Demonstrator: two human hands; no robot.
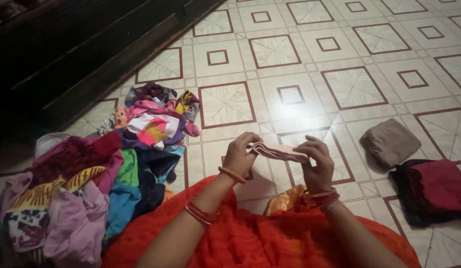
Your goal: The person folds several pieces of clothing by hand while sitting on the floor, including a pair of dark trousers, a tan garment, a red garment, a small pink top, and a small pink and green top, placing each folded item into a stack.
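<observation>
Orange lap, clothes heap left, folded garments right

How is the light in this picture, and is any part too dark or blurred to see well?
Head view: dim light overall; a soft glare on the tiled floor near the middle; the dark wooden furniture at upper left loses its detail in shadow. The left hand, the right hand and the pale pink cloth between them look slightly soft. The pile of colourful clothes stays readable.
</observation>
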